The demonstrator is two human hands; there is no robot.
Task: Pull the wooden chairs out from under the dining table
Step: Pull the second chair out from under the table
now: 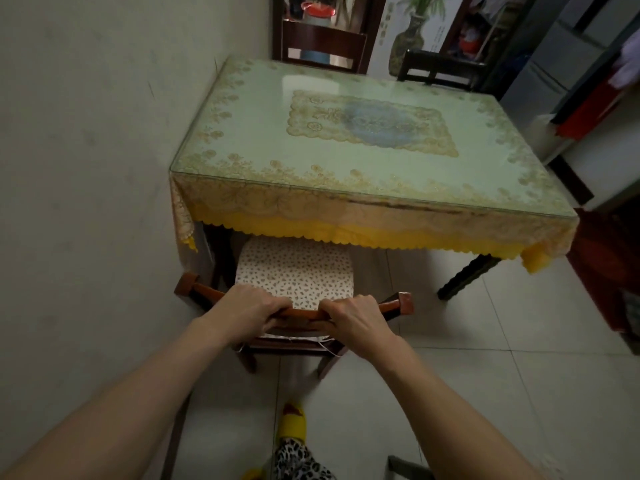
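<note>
A wooden chair [403, 304] with a spotted seat cushion [294, 271] stands at the near end of the dining table [277, 140], its seat partly under the yellow-fringed tablecloth. My left hand [251, 310] and my right hand [356, 317] both grip the chair's top back rail, side by side. Two more dark wooden chairs, one [322, 46] at the far left and one [436, 69] at the far right, stand at the table's far end.
A wall [86, 168] runs close along the table's left side. A dark table leg [464, 277] stands at the near right corner. Pale floor tiles [467, 341] spread to the right. My foot in a yellow slipper [292, 422] is below the chair.
</note>
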